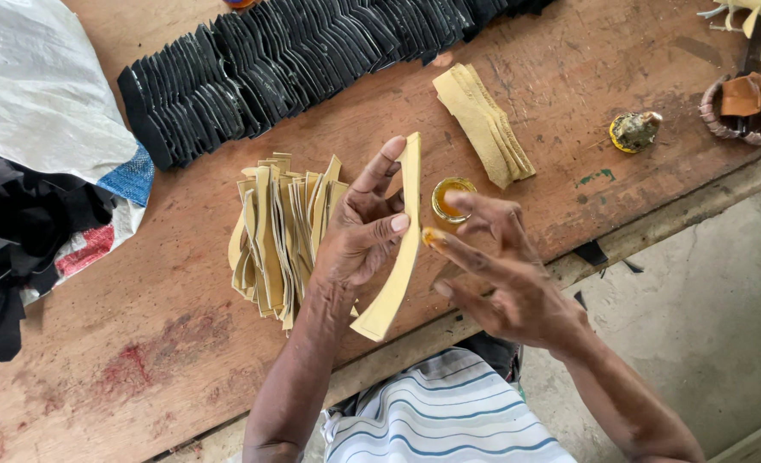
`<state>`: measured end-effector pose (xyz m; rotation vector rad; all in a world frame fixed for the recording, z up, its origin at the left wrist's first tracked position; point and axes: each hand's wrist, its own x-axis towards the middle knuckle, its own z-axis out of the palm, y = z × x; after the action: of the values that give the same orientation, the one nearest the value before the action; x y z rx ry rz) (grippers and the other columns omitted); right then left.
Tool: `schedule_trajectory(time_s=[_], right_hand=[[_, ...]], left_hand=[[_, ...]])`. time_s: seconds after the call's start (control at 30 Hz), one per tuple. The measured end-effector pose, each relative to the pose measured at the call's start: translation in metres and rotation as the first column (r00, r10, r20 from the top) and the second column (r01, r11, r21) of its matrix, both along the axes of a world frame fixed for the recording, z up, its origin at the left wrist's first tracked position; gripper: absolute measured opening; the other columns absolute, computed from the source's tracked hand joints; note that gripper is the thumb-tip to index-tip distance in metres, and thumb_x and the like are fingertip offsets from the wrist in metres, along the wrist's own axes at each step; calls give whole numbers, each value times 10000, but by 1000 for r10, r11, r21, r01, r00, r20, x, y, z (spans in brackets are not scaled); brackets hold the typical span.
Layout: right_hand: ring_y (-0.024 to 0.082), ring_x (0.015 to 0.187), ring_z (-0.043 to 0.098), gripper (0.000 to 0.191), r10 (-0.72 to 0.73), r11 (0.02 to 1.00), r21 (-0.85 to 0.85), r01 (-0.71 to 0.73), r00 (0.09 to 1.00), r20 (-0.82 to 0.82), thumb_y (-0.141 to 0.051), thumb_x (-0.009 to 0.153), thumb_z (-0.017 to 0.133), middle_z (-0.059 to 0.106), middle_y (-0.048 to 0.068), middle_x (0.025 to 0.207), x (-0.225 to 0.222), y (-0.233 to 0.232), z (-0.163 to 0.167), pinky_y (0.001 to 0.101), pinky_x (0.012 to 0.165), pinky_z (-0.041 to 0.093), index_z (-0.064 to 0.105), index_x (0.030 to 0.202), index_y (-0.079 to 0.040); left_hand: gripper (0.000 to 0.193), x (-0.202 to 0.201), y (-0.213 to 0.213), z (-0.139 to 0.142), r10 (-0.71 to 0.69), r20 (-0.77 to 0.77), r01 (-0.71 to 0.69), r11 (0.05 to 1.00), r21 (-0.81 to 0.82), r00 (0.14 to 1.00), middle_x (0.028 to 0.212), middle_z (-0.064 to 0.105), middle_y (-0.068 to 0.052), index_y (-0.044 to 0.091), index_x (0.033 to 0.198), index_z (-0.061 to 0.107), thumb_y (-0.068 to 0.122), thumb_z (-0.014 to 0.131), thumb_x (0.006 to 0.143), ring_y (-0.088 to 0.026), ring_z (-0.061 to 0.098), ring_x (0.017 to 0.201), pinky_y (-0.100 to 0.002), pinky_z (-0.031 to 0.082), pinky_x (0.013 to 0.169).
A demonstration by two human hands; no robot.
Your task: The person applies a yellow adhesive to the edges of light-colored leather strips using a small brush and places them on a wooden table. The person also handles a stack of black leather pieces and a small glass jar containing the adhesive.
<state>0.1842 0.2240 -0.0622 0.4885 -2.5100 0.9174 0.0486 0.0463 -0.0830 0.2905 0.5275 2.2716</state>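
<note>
Above the surface's near edge, tan leather strip (400, 249) held by left hand (359, 231), grip pinching it; long axis runs near edge to far edge, slightly tilted. Right hand (501, 274) released, fingers spread, yellow glue on fingertip (433, 237), beside small glue jar (451, 199). Worn wooden surface (166, 283), concrete floor (706, 317). Black pieces (286, 60) cut off at top.

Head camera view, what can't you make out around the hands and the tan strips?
- Small jar: right hand covers part of it, contents unclear beyond amber colour.
- Tan strip in left hand: thumb and fingers hide its middle edge.
- Strip pile: lower layers buried, count unknowable.
- Black pieces: the row runs off the top edge.
- Basket: cut by the right edge.
</note>
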Motion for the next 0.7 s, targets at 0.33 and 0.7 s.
schedule_trajectory(time_s=[0.33, 0.7], right_hand=[[370, 1455, 275, 856, -197, 943, 249, 219, 974, -110, -137, 974, 732, 207, 172, 1604, -21, 4, -20, 541, 1203, 432, 255, 1636, -393], [314, 1478, 311, 825, -125, 989, -68, 129, 990, 57, -208, 993, 732, 211, 118, 1671, -37, 20, -8, 492, 1189, 443, 246, 1638, -375]], left_hand=[[886, 12, 2, 7, -41, -21, 40, 999, -35, 999, 1561, 427, -133, 21, 1581, 385, -154, 767, 801, -225, 624, 1198, -318, 623, 993], [783, 10, -3, -11, -117, -21, 117, 993, -26, 993, 1481, 540, -236, -3, 1564, 438, -154, 748, 862, -253, 687, 1112, -353, 648, 928]])
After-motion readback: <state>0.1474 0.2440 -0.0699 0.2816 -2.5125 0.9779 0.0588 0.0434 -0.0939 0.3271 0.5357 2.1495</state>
